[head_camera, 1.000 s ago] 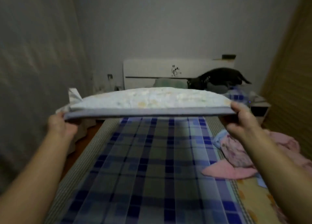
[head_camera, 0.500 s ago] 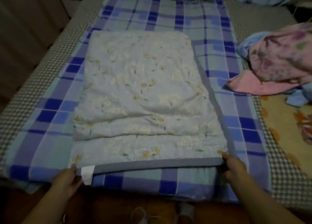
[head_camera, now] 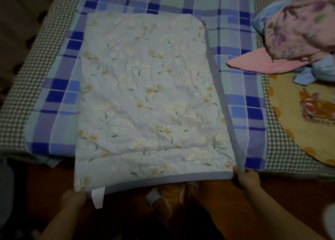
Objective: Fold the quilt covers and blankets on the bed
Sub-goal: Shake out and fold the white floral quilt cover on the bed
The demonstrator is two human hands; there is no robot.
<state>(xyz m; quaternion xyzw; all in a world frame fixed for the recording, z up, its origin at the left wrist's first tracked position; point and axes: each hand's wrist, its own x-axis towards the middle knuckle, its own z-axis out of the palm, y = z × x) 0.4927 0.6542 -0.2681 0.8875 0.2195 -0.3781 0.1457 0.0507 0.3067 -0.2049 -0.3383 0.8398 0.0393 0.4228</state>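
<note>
A pale blue floral quilt (head_camera: 145,98), folded into a rectangle with a grey border, lies flat on the blue plaid bed sheet (head_camera: 59,95). Its near edge hangs past the foot of the bed. My left hand (head_camera: 73,199) grips the near left corner, beside a white label tag (head_camera: 97,197). My right hand (head_camera: 246,179) pinches the near right corner at the grey border. A crumpled pink and blue floral blanket (head_camera: 297,33) lies unfolded on the right side of the bed.
A yellow printed sheet (head_camera: 297,120) covers the bed's right part, over a checked mattress cover (head_camera: 282,152). Below the quilt's edge I see dark reddish floor (head_camera: 290,194) and my feet in slippers (head_camera: 168,194).
The quilt, held up in the air a second ago, now lies on the bed. Since half a second ago its near edge has slid toward me, past the bed's foot.
</note>
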